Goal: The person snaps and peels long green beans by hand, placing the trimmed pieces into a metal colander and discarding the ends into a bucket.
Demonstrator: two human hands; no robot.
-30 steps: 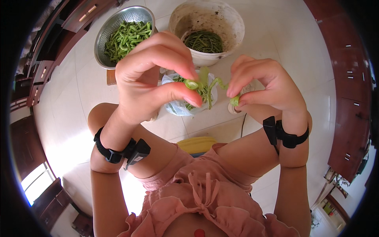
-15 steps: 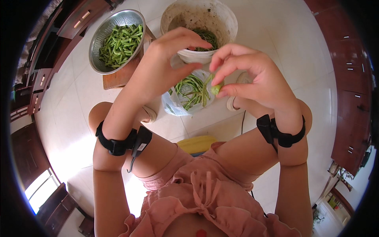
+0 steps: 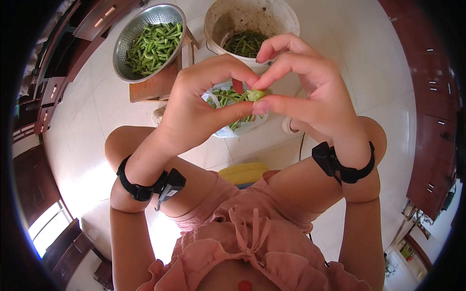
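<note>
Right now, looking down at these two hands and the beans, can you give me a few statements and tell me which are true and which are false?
1. Both hands pinch one small green bean piece between their fingertips. True: the left hand and the right hand meet on it.
2. The metal colander is empty. False: it holds cut green beans.
3. The colander sits on a wooden stool. True.
4. The white bucket lies tipped on its side. False: it stands upright with green scraps at the bottom.
5. A plastic bag of beans lies on the floor below the hands. True.
6. Only the left wrist wears a black band. False: both wrists do.
</note>
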